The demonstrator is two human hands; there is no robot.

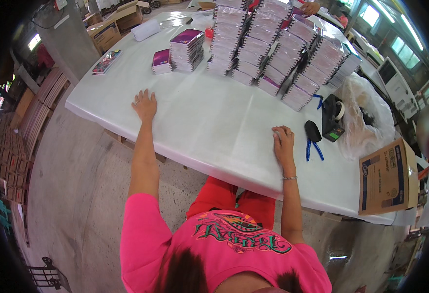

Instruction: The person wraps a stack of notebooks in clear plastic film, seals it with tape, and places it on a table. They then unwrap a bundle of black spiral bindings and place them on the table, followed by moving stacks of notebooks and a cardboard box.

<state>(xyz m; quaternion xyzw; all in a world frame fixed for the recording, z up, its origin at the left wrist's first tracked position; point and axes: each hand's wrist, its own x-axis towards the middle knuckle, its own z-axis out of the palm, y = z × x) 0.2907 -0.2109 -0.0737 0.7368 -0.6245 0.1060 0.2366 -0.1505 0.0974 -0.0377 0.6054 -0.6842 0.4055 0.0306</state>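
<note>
On the white-covered table [195, 112], my left hand [145, 105] lies flat with its fingers spread, holding nothing. The nearest things beyond it are a short stack of purple-covered notebooks [162, 62] and a taller stack [187, 50]. My right hand [284, 140] rests on the table with its fingers curled in; whatever may be between them is hidden. Just right of it lies a blue-handled hand tool [313, 131] with a black, rounded upper part. Several tall columns of spiral-bound notebooks [224, 41] stand farther back, their coils showing along the edges.
A black tape dispenser [329, 119], another blue-handled tool [318, 101] and a clear plastic bag [366, 110] sit at the right. A cardboard box [388, 180] occupies the right corner. Colourful printed material [106, 62] lies far left. Another person's hand [310, 7] shows behind the columns.
</note>
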